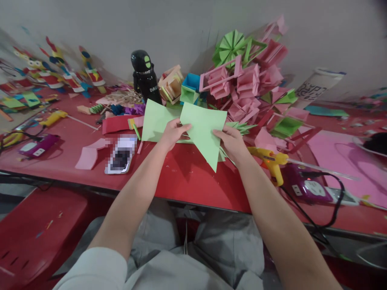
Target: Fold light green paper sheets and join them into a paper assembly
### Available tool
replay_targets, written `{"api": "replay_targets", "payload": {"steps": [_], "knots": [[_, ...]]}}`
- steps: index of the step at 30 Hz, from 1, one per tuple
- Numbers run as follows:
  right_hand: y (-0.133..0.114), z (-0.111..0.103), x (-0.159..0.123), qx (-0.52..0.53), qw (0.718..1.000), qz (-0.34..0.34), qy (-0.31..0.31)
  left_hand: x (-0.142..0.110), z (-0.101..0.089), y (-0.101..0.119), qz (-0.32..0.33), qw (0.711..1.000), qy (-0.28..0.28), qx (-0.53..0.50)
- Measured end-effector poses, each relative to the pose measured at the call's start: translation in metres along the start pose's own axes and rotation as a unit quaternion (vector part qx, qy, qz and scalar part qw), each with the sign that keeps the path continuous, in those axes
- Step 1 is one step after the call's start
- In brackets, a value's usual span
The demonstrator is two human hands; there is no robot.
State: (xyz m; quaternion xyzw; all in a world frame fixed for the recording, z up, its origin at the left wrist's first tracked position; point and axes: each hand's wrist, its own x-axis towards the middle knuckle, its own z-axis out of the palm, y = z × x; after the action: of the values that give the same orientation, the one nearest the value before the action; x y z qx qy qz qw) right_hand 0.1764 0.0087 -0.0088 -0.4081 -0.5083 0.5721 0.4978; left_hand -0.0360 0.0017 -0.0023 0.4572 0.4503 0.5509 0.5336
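A light green sheet of paper (204,127) is held up above the red table, its lower end coming to a point. My left hand (172,133) pinches its left edge with the thumb in front. On the opposite edge my right hand (232,141) grips it the same way, the fingers partly hidden behind. Another pale green sheet (155,121) lies behind my left hand, partly covered by it. Green folded paper strips (242,127) show behind my right hand.
Close to my right forearm lies a yellow glue gun (273,161) beside a purple power strip (306,185). A phone (121,155) rests at left. Behind stand a black bottle (146,78) and a heap of pink folded paper (248,78). The red table (199,181) ends near my lap.
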Motion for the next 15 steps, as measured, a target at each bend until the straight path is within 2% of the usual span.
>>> {"api": "replay_targets", "payload": {"steps": [7,15], "knots": [[-0.009,0.0002,-0.0025,0.011,1.0,0.018,0.009,0.0008,-0.0038,0.0033,0.001,1.0,0.009,0.003],[-0.008,-0.0008,0.0002,0.037,0.999,-0.014,0.021,0.0041,-0.0083,0.0015,-0.002,0.999,-0.027,-0.025]]}}
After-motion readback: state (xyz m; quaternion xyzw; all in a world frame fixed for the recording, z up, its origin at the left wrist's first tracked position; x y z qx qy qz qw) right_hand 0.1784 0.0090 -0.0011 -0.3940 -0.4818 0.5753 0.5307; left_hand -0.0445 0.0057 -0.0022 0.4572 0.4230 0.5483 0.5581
